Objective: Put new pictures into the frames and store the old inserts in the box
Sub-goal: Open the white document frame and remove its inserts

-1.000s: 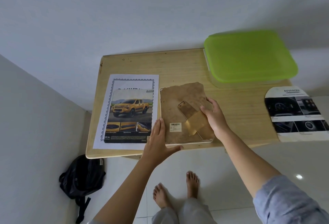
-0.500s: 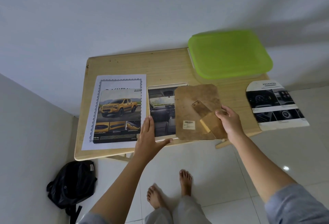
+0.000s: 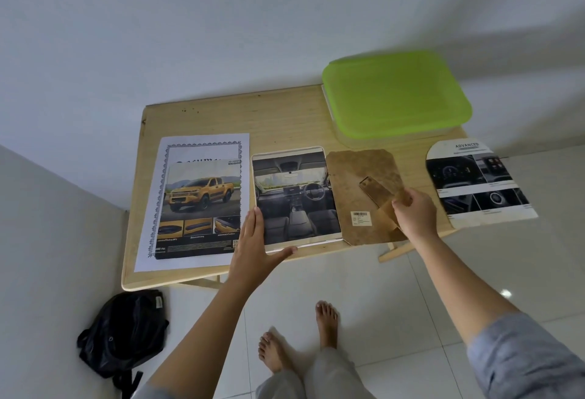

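1. The desk (image 3: 285, 113) is small and crowded, so anything pushed sideways can drop over an edge to the floor (image 3: 411, 303).
2. The box (image 3: 395, 94) sits at the far right corner with its green lid on. The old insert cannot go in until a hand is free to open it.
3. The bordered sheet (image 3: 177, 240) at the left edge carries the pickup print (image 3: 202, 196). A careless sweep of the left arm could drag both off.
4. The frame (image 3: 316, 240) lies face down at the near edge with the car-interior insert (image 3: 294, 196) exposed. The left hand (image 3: 253, 246) presses its left side, fingers straight and together, thumb spread. Lifting the insert could tip the frame over that edge.
5. The backing board (image 3: 357, 183) lies just right of the frame. The right hand (image 3: 414, 211) has its fingers clamped on the easel leg (image 3: 376, 189), which may bend or tear.
6. The dashboard cutout (image 3: 474, 183) seems to hang past the right edge and could slide off if nudged.
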